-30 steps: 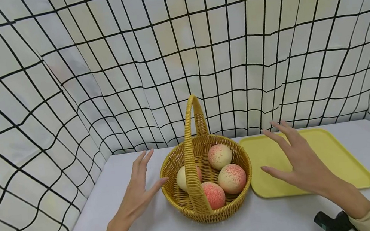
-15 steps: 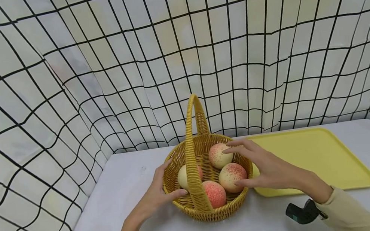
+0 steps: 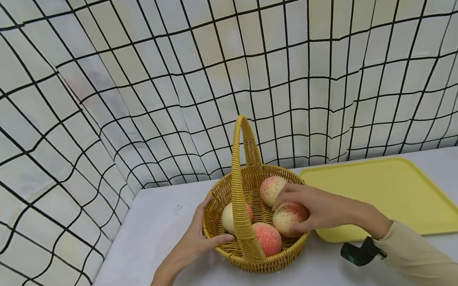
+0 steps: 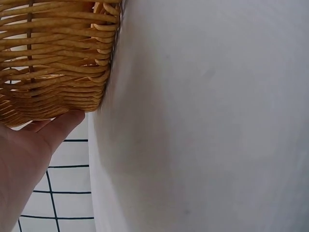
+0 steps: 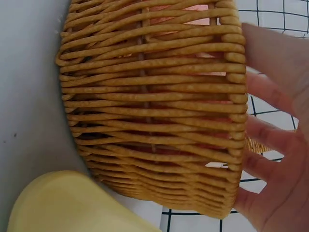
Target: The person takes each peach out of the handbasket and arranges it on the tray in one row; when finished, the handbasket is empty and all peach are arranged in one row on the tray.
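Observation:
A woven yellow basket with a tall handle stands on the white table and holds several pink peaches. My right hand reaches over the basket's right rim, and its fingers curl round the right-hand peach. Another peach lies behind it, a redder one in front, and a pale one left of the handle. My left hand rests against the basket's left wall with straight fingers, thumb lying on the rim. The left wrist view shows that hand touching the basket.
A yellow tray lies right of the basket, its near corner close to the basket's wall. Checked cloth walls close in the table at the back and on both sides. Black wrist mounts sit near the front edge.
Both hands came in from either side of the basket. The left one settled on the left wall; the right one moved off the tray, into the basket, and closed on the right-hand peach.

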`<state>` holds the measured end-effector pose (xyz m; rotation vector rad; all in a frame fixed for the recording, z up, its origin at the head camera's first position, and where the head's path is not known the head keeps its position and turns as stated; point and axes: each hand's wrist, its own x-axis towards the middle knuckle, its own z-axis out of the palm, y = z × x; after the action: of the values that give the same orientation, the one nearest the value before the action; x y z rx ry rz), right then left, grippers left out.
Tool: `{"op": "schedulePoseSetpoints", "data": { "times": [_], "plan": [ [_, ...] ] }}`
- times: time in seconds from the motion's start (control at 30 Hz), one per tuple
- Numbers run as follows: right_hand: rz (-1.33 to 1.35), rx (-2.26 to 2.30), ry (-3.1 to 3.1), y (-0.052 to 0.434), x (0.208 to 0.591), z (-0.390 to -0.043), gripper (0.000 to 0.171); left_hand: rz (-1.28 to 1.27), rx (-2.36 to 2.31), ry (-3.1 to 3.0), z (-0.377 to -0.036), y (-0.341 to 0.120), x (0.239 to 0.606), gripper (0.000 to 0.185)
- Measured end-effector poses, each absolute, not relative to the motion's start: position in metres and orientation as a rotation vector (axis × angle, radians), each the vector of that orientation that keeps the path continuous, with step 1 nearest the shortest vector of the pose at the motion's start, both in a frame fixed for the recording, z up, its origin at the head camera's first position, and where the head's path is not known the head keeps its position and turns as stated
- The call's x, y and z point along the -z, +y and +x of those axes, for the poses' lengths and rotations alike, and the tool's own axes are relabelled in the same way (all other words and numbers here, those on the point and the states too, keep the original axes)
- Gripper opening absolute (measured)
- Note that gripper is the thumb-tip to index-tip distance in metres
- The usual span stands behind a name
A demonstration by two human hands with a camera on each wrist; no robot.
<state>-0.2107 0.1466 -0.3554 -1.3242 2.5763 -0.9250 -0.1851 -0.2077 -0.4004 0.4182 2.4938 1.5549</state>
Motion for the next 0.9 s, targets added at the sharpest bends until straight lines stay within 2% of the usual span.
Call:
{"op": "schedulePoseSetpoints", "data": {
  "times": [0.47,0.9],
  "plan": [
    [-1.340,0.743,2.486,0.131,0.349,-0.222,0.033,0.417,-1.568,2.472,-0.186,-0.208,0.400,0.119],
    [-1.359,0.915,2.527,0.134,0.353,-0.220,0.041,0.404,-1.576,2.457,-0.186,-0.208,0.400,0.119]
  ]
}}
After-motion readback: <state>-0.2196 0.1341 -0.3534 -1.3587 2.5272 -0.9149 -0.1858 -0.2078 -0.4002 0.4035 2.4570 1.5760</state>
